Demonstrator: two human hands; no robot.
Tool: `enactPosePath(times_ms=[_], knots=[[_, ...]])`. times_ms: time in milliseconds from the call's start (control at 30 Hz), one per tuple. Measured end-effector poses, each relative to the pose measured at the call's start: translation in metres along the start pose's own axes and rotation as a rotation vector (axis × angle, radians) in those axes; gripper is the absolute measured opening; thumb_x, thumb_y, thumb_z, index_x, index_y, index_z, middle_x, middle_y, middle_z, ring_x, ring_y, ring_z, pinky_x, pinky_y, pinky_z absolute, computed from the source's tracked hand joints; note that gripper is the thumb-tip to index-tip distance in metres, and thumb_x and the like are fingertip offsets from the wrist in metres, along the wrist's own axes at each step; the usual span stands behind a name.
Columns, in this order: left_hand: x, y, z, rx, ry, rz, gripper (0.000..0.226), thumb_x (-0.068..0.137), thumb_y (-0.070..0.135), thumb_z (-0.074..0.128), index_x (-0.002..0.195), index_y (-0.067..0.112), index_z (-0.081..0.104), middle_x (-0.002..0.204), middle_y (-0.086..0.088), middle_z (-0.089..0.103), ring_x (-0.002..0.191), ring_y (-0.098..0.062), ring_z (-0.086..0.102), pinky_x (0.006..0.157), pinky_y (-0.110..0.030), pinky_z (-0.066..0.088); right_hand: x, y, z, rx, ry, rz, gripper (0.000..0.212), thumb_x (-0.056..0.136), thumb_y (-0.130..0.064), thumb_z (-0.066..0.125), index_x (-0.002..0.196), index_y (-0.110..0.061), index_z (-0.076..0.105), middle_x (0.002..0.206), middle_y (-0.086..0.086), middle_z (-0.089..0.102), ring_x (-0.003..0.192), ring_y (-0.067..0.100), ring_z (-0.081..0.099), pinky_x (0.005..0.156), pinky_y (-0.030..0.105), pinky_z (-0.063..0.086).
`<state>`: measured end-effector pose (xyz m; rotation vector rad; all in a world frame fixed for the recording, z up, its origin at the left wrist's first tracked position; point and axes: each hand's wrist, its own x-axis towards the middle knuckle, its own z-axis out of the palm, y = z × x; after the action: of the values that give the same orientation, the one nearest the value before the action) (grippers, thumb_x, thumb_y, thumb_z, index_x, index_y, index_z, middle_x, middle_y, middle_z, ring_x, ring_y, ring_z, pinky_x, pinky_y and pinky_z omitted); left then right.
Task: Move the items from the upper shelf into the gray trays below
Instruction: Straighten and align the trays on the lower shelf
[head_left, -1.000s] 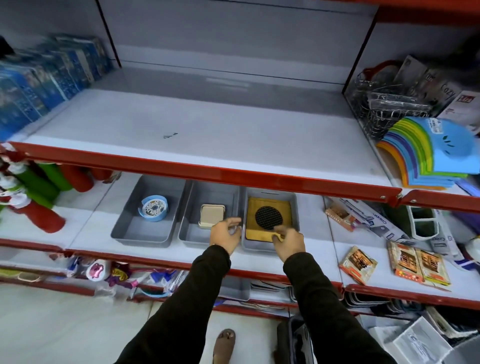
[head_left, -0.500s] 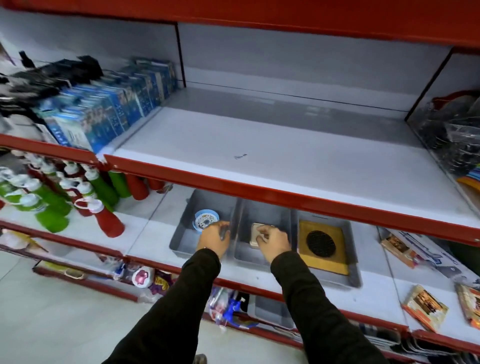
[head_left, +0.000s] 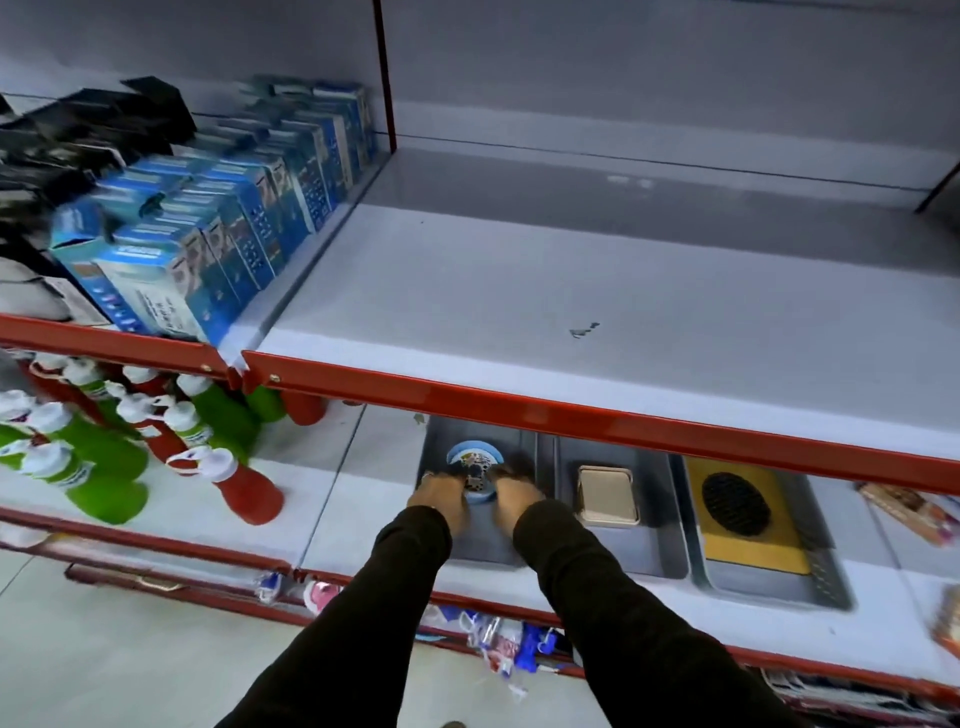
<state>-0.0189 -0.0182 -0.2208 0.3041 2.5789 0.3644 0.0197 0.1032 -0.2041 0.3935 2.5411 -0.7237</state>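
Three gray trays sit side by side on the lower shelf. The left tray (head_left: 485, 543) holds a blue round item (head_left: 475, 453). My left hand (head_left: 441, 499) and my right hand (head_left: 511, 501) reach into this tray and clasp the item's near edge from either side; both hands are blurred. In the middle tray (head_left: 657, 535) lies a beige square item (head_left: 608, 493). A yellow board with a black oval grid (head_left: 748, 514) fills the right tray (head_left: 826, 571). The upper shelf (head_left: 571, 291) above the trays shows only bare white surface.
The upper shelf's red front edge (head_left: 597, 415) overhangs the backs of the trays. Blue boxes (head_left: 208, 223) stand on the upper shelf to the left. Green and red bottles (head_left: 104, 467) crowd the lower shelf left of the trays. Packets (head_left: 904, 512) lie at the right.
Both hands have moved left, from the yellow board to the middle tray to the left tray, and now clasp the blue round item. The view has swung left with them.
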Motion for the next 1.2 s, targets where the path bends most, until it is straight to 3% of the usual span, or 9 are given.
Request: enactPosePath(times_ms=[233, 367, 500, 600, 700, 867, 1033, 1100, 1200], knots=[[-0.009, -0.009, 0.011, 0.128, 0.008, 0.134, 0.05, 0.096, 0.019, 0.043, 0.145, 0.016, 0.044, 0.149, -0.007, 0.049, 0.137, -0.028, 0.043, 0.117, -0.035, 0.037, -0.002, 0.003, 0.019, -0.19, -0.053, -0.031, 0.055, 0.096, -0.006, 0.042, 0.149, -0.01, 0.031, 0.147, 0.018, 0.045, 0.122, 0.036, 0.055, 0.103, 0.04, 0.047], [-0.017, -0.012, 0.011, -0.006, 0.019, 0.14, 0.05, 0.093, 0.019, 0.05, 0.143, 0.017, 0.047, 0.145, -0.007, 0.052, 0.134, -0.026, 0.046, 0.116, -0.034, 0.038, -0.008, -0.002, 0.024, -0.112, 0.021, -0.017, 0.045, 0.095, -0.01, 0.048, 0.14, -0.01, 0.043, 0.139, 0.015, 0.053, 0.12, 0.032, 0.057, 0.104, 0.04, 0.048], [-0.018, -0.008, 0.008, -0.432, 0.102, -0.028, 0.046, 0.096, 0.011, 0.047, 0.141, 0.006, 0.043, 0.149, -0.016, 0.037, 0.134, -0.032, 0.045, 0.117, -0.036, 0.033, -0.011, -0.006, 0.024, 0.468, 0.21, 0.168, 0.03, 0.099, -0.019, 0.046, 0.123, -0.007, 0.058, 0.119, 0.016, 0.064, 0.102, 0.027, 0.062, 0.091, 0.035, 0.05], [0.001, -0.008, 0.013, -0.949, 0.048, -0.202, 0.057, 0.095, 0.031, 0.045, 0.145, 0.004, 0.04, 0.15, -0.018, 0.04, 0.135, -0.035, 0.044, 0.12, -0.043, 0.031, -0.004, -0.01, 0.021, 0.923, 0.164, 0.335, 0.037, 0.101, -0.025, 0.04, 0.123, -0.002, 0.058, 0.112, 0.012, 0.059, 0.103, 0.029, 0.055, 0.093, 0.031, 0.041], [0.048, -0.027, 0.05, -1.225, -0.025, -0.303, 0.081, 0.078, 0.063, 0.041, 0.137, 0.009, 0.053, 0.139, -0.015, 0.058, 0.125, -0.031, 0.055, 0.115, -0.046, 0.039, 0.028, -0.002, 0.036, 1.047, 0.112, 0.327, 0.057, 0.091, -0.041, 0.045, 0.127, 0.002, 0.056, 0.123, 0.017, 0.062, 0.119, 0.035, 0.055, 0.108, 0.042, 0.041], [0.015, -0.012, 0.013, -1.331, -0.074, -0.274, 0.059, 0.1, 0.046, 0.029, 0.127, 0.005, 0.063, 0.126, -0.019, 0.065, 0.122, -0.031, 0.057, 0.115, -0.043, 0.039, 0.105, 0.059, 0.092, 1.25, 0.151, 0.35, 0.103, 0.05, -0.08, 0.046, 0.129, -0.016, 0.06, 0.13, 0.014, 0.063, 0.118, 0.03, 0.058, 0.111, 0.046, 0.04], [0.006, -0.001, 0.01, -1.114, -0.048, -0.267, 0.07, 0.094, 0.058, 0.028, 0.141, 0.01, 0.048, 0.142, -0.014, 0.054, 0.129, -0.03, 0.052, 0.118, -0.044, 0.035, -0.008, -0.019, 0.019, 0.933, 0.127, 0.319, 0.06, 0.099, -0.052, 0.031, 0.131, -0.006, 0.052, 0.129, 0.013, 0.057, 0.111, 0.027, 0.057, 0.1, 0.034, 0.041], [-0.007, 0.012, 0.002, -0.955, 0.064, -0.202, 0.057, 0.1, 0.046, 0.032, 0.146, 0.012, 0.04, 0.15, -0.014, 0.042, 0.134, -0.032, 0.046, 0.117, -0.04, 0.034, -0.021, -0.018, 0.014, 0.726, 0.224, 0.192, 0.043, 0.103, -0.038, 0.036, 0.122, -0.006, 0.056, 0.12, 0.015, 0.063, 0.084, 0.013, 0.057, 0.081, 0.028, 0.043], [-0.021, 0.034, -0.005, -0.875, 0.173, -0.073, 0.042, 0.101, 0.027, 0.043, 0.14, 0.013, 0.045, 0.146, -0.012, 0.046, 0.127, -0.028, 0.053, 0.106, -0.032, 0.042, -0.035, -0.007, 0.008, 0.522, 0.408, 0.04, 0.032, 0.101, -0.028, 0.043, 0.126, -0.011, 0.053, 0.121, 0.011, 0.061, 0.097, 0.018, 0.061, 0.084, 0.023, 0.043]])
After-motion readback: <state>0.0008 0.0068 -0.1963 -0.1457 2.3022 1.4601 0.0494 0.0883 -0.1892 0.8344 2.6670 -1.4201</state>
